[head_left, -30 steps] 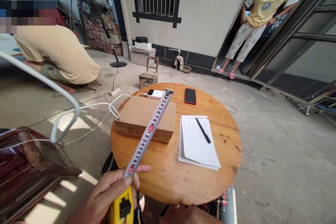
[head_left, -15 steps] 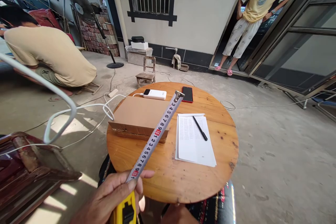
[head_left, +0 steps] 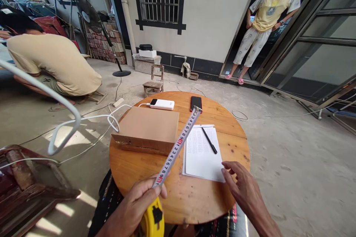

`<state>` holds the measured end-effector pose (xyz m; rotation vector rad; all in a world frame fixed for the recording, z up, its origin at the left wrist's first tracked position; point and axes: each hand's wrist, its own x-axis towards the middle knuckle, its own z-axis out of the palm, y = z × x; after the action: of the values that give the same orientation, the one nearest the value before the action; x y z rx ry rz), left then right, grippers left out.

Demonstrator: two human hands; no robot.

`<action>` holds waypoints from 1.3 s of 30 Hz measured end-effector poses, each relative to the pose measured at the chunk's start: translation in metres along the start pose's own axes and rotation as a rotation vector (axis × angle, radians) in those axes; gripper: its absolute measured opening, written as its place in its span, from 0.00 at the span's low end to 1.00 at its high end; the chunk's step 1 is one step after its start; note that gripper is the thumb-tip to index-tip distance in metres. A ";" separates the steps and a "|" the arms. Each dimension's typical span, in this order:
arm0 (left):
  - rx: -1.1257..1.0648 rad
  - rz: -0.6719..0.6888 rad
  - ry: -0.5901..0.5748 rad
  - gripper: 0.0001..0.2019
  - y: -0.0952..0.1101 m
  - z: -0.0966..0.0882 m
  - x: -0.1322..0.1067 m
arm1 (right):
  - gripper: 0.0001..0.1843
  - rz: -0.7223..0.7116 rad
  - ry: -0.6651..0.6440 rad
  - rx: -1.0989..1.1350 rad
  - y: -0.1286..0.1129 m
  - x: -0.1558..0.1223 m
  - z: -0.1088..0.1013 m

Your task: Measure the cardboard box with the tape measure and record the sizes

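Observation:
My left hand (head_left: 139, 200) is closed round a yellow tape measure (head_left: 156, 216), its thumb pressing on the drawn-out blade (head_left: 178, 146). The blade slants up and to the right, its metal end hook near the phone (head_left: 196, 103). Beside the lower right corner of the white paper sheets (head_left: 204, 166) hovers my right hand (head_left: 240, 185), fingers apart and holding nothing. A black pen (head_left: 209, 140) lies across the printed sheets. Left of the blade, a flat brown cardboard box (head_left: 148, 126) rests on the round wooden table (head_left: 233, 137).
Behind the box lies a white power bank (head_left: 162, 104) with a cable. A small wooden chair (head_left: 154, 81) stands past the table. One person (head_left: 55, 63) crouches at the left; another (head_left: 267, 14) stands in the doorway. A pedestal fan (head_left: 91, 14) is at the back left.
My right hand has come into view at the table's right side. My left hand and the tape measure have shifted right, so the blade now crosses the paper's left edge.

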<state>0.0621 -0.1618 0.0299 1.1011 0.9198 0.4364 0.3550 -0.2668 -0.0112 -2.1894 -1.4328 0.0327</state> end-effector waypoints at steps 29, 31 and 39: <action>0.012 -0.004 -0.065 0.14 -0.001 0.047 0.042 | 0.12 -0.112 0.035 -0.251 0.010 -0.011 0.025; -0.004 -0.022 -0.064 0.13 -0.002 0.052 0.051 | 0.11 -0.118 0.027 -0.262 0.009 -0.011 0.025; -0.149 -0.093 -0.100 0.09 -0.021 0.047 0.070 | 0.10 -0.153 -0.050 -0.298 0.006 0.014 0.006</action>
<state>0.1376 -0.1483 -0.0112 0.9325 0.8332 0.3642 0.3641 -0.2543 -0.0154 -2.3165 -1.7229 -0.1932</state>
